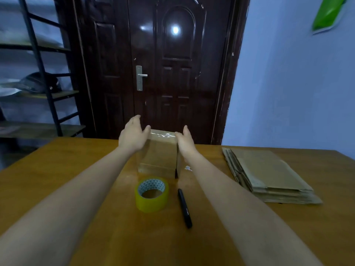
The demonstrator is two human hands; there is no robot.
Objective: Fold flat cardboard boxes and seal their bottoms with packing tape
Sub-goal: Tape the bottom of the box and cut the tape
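Note:
A folded brown cardboard box (159, 156) stands upright on the wooden table (76, 169), with shiny clear tape across its top face. My left hand (132, 135) hovers by the box's upper left corner, fingers straight and spread, thumb near the top edge. My right hand (185, 140) lies flat against the box's right side with straight fingers. A roll of yellowish packing tape (152, 193) lies flat on the table in front of the box. A stack of flat cardboard boxes (269, 173) rests at the right.
A black marker (184, 208) lies just right of the tape roll. A small scrap of tape (188, 167) sits near my right forearm. Behind the table are a dark door (169, 73) and a metal shelf rack (38, 83) at the left.

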